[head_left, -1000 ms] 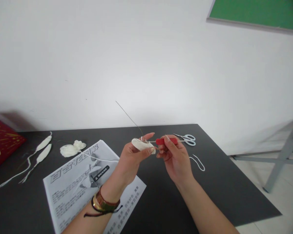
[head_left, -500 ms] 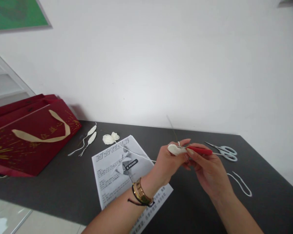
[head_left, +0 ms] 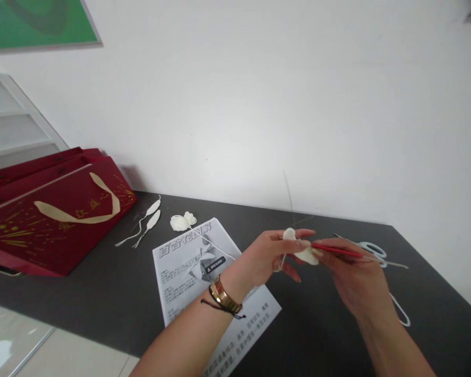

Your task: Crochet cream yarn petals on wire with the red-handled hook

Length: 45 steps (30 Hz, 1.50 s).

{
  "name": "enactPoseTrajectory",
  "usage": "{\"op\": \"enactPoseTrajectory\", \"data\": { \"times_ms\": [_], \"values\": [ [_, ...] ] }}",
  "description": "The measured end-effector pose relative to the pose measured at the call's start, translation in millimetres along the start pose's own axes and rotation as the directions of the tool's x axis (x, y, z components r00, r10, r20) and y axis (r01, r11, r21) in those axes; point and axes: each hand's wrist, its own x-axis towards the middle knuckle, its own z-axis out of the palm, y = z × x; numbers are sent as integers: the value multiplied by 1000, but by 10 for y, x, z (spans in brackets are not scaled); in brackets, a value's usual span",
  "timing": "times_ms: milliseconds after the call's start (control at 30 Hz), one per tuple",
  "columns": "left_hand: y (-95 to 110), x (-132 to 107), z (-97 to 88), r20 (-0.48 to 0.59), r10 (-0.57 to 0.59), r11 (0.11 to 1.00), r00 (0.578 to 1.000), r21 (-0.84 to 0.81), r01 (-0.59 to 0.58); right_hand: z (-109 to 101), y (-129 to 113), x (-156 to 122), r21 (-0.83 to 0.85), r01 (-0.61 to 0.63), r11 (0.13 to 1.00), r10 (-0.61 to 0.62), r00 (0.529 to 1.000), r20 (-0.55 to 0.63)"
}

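Note:
My left hand pinches a small white crocheted piece between thumb and forefinger, its other fingers partly stretched out. White yarn hangs by those fingers. A crochet hook with a red handle is gripped in my right hand; its shaft points right, over the scissors. The hook's left end meets the white piece, but the stitch there is too small to make out. A thin wire rises above my left hand.
A printed pattern sheet lies under my left forearm. Beyond it is a small ball of white yarn, with two white crocheted leaf shapes further left. Scissors and a yarn piece lie right; red gift bags stand left.
The white piece has been turned and now hangs lower between my hands. My right hand has shifted right and down, tilting the hook. The whole view has shifted slightly.

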Motion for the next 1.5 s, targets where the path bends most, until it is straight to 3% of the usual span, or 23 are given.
{"op": "enactPoseTrajectory", "data": {
  "times_ms": [100,167,233,367,600,700,833,933,1100,1300,1400,1500],
  "values": [
    [-12,37,-35,-139,23,997,990,82,-11,-67,-62,12,-293,153,944,-105,979,175],
    [-49,67,-28,-205,43,994,978,110,-20,-85,-95,13,-358,239,902,-118,937,328],
    [-80,87,-9,-234,53,996,971,83,-35,-92,-110,13,-362,275,891,-132,918,373],
    [-91,88,42,-254,63,998,965,14,-62,-113,-109,28,-344,227,911,-136,954,268],
    [-125,90,112,-348,198,976,916,157,-151,-171,-117,90,-242,110,964,-53,972,229],
    [-116,83,119,-337,161,987,928,83,-141,-170,-113,107,-129,47,991,-18,976,218],
    [-68,62,120,-309,19,997,951,-70,-42,-173,-85,121,7,-62,998,59,980,188],
    [-41,43,140,-292,9,996,956,-77,-33,-186,-75,118,78,-98,992,83,982,169],
    [-18,40,142,-331,27,999,943,-29,-39,-209,-101,110,96,-82,992,62,979,194],
    [9,85,10,-180,-151,982,972,-141,126,-261,-135,124,35,-13,999,4,972,236],
    [5,94,-16,-185,-168,981,968,-128,146,-269,-132,129,19,30,999,-34,966,258],
    [-3,99,1,-183,-167,975,969,-176,135,-233,-95,129,109,37,993,-57,980,192]
  ]
}}
